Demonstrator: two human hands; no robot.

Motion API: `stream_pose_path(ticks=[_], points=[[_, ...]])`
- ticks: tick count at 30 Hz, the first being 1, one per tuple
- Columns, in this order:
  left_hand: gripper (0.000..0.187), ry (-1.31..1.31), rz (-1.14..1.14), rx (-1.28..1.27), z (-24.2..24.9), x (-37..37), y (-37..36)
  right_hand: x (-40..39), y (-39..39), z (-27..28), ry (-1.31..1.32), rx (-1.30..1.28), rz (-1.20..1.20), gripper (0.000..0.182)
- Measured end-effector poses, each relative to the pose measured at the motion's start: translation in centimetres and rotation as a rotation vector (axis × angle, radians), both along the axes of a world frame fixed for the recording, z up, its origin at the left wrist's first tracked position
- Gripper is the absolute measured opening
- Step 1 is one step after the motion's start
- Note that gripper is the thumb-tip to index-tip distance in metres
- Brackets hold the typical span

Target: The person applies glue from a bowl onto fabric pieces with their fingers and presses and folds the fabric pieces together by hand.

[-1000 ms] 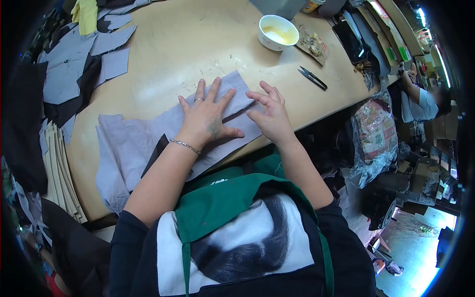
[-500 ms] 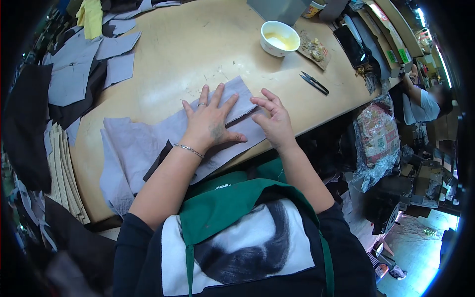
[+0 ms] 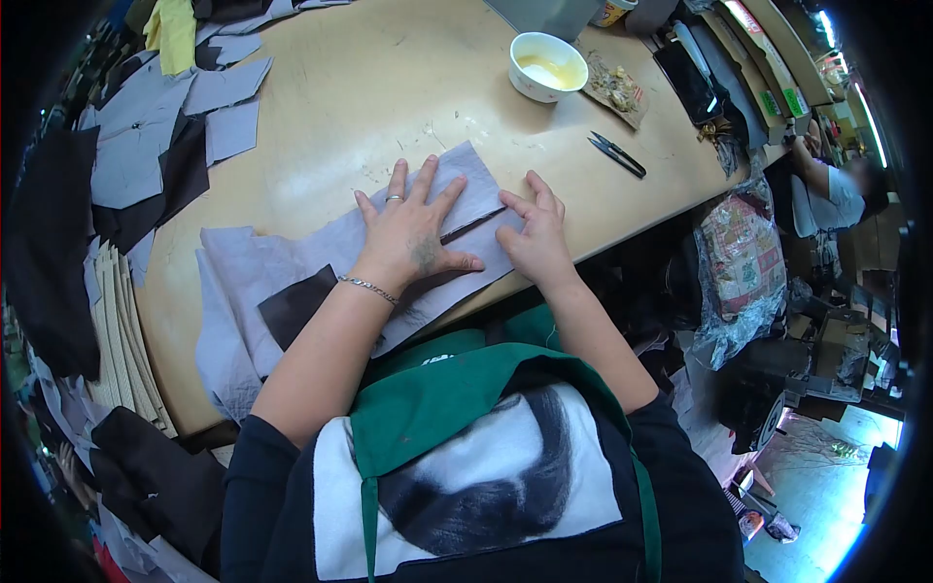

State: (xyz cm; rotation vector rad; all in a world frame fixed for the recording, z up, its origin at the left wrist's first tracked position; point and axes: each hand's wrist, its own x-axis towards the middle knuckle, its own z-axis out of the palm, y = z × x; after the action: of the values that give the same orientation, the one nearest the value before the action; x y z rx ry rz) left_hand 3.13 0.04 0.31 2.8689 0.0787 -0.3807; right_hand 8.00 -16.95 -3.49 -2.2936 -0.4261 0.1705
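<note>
A long grey fabric piece lies across the near part of the wooden table, with a dark lining patch showing at its lower left. My left hand presses flat on the fabric, fingers spread, with a ring and a wrist chain. To its right, my right hand rests on the fabric's right end near the table edge, fingers flat and together. A dark seam line runs between the two hands. Neither hand grips anything.
A white bowl with yellow liquid and black thread snips sit at the far right. Grey and black cut pieces pile at the left, a stack of beige boards below them. Another person sits at the right.
My right hand has lowered flat onto the fabric's right end. The fabric has slid a little, and more of the dark lining shows at the lower left. My left hand stays pressed down.
</note>
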Motion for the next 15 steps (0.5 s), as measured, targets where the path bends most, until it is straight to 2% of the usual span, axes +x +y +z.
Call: stream_pose_path(ticks=[6, 9, 15], points=[[0.106, -0.012, -0.004, 0.005, -0.5, 0.1, 0.1, -2.3, 0.7, -0.9, -0.237, -0.206, 0.148, 0.045], [0.105, -0.020, -0.010, 0.013, -0.9, 0.1, 0.2, -3.3, 1.5, -0.4, -0.188, -0.299, 0.180, 0.042], [0.108, -0.020, -0.010, 0.005, -0.4, 0.0, 0.2, -1.4, -0.3, 0.4, -0.451, -0.535, 0.154, 0.033]])
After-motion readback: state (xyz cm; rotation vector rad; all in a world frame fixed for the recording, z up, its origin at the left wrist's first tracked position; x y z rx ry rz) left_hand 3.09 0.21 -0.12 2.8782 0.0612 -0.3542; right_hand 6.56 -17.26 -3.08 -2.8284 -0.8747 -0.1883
